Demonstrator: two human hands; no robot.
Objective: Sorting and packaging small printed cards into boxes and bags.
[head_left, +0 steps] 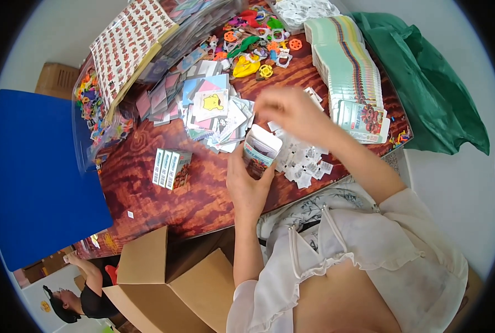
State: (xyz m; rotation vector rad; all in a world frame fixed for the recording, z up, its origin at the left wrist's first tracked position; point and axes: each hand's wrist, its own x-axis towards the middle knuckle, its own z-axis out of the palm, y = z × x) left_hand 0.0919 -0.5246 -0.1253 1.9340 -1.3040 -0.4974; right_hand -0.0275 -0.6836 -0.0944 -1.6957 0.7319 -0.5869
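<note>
My left hand [246, 186] is wrapped round a small printed carton [260, 151], holding it upright with its white flap open at the top. Just above and behind the carton, my right hand [287, 111] is smeared by motion, and its fingers are partly hidden. Whether it holds anything I cannot make out. A heap of loose square cards [225, 119], one with a yellow cartoon figure on top, lies beyond the carton. Small white printed slips [306, 166] are scattered to its right. Three closed cartons [171, 168] stand side by side on the left.
Long rows of flat cartons [345, 61] fill the back right beside a green plastic bag [425, 83]. Colourful plastic toys [258, 41] pile at the back. A clear bin [81, 130] stands left. An open cardboard box [147, 266] sits below the table edge; a person [92, 294] is beyond.
</note>
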